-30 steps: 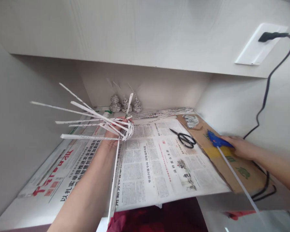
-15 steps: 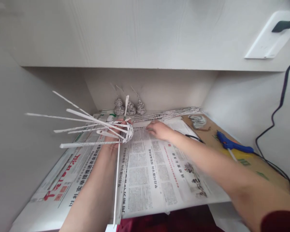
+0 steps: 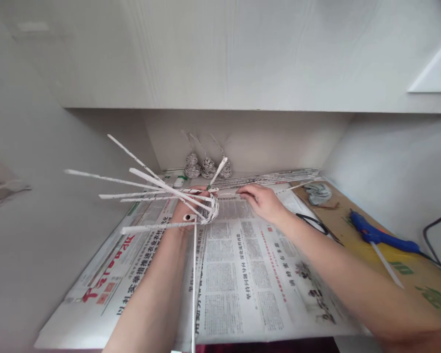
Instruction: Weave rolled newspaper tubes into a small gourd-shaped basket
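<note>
The left hand (image 3: 184, 210) grasps the weave (image 3: 214, 210) over the far newspaper (image 3: 259, 274); the right hand (image 3: 262, 200) pinches the strip (image 3: 294, 187). Steady the weave and keep the strip lightly taut to avoid creasing.

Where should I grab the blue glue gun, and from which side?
Probably by its handle, reaching from the right: the blue glue gun lies on the cardboard with that end, where the cord leaves, pointing right. Stay clear of the white glue stick, which juts toward the near right.
</note>
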Demonstrator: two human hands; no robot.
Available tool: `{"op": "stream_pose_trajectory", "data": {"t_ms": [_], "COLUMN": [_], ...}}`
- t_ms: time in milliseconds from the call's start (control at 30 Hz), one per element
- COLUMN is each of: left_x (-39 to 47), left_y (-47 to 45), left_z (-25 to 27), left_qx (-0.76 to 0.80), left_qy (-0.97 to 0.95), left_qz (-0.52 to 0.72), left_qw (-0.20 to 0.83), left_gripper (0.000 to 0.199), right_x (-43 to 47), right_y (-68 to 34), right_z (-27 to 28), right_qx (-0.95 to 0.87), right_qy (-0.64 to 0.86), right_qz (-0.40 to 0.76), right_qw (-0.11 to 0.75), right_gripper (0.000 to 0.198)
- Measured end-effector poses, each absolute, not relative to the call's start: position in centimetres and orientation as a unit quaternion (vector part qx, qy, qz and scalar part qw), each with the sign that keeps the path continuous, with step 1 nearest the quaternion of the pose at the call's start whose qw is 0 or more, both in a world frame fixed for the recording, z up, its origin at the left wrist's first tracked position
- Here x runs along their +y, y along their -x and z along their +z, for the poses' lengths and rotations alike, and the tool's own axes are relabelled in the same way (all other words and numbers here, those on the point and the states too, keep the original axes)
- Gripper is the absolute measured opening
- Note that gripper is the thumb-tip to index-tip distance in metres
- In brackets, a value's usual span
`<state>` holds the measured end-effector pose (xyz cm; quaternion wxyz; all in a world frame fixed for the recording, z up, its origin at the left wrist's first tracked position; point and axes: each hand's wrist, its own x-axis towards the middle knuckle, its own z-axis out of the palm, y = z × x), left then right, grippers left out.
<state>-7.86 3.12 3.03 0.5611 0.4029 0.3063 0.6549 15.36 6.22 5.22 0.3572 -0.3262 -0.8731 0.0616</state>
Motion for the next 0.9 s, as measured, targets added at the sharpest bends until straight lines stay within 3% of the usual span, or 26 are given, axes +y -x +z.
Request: {"op": "stream_pose_trajectory", "data": {"t_ms": [300, 900], "left_x": [2.6, 2.5], "left_y": [7.7, 7.2], "left_z": [4.0, 4.0], "left_qx": [0.355, 0.352], "left_qy": [-0.422, -0.449], "left_qz": [0.640, 0.632], "left_qw": [0.535, 0.525], "left_gripper": [0.035, 0.033], "right_x": [1.9, 1.0], "right_y": [-15.9, -15.7], "right_z": [9.5, 10.4], "right_qx": [-0.842, -0.857], "right_qy": [0.265, 0.251], "right_qz": [-0.123, -0.190], "right_qw": [0.453, 0.409], "right_gripper": [0.013, 0.019]}}
